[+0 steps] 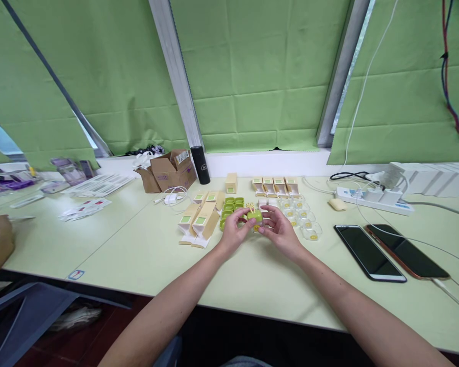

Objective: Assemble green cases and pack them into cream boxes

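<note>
A small green piece [254,215] is between the two hands, over the desk [137,255], with the green cups [228,207] just to its left and the clear cases [311,232] to its right. The left hand [235,228] has a narrow grip, thumb and fingers holding the piece by its left side. The right hand [281,228] curls at the opposite side, thumb and fingers a little apart; whether it bears on the piece or only hovers against it, I cannot tell. Handling it well probably means letting the left hand steady the piece while the right does the fine work — light fingertip pressure, since thin plastic may flex or slip. Keeping both wrists low and the piece level should help, and so should turning it toward the eyes, as the fingers hide much of it. The elbows are best kept clear of the cartons [205,223] — they stand close to the left hand.
</note>
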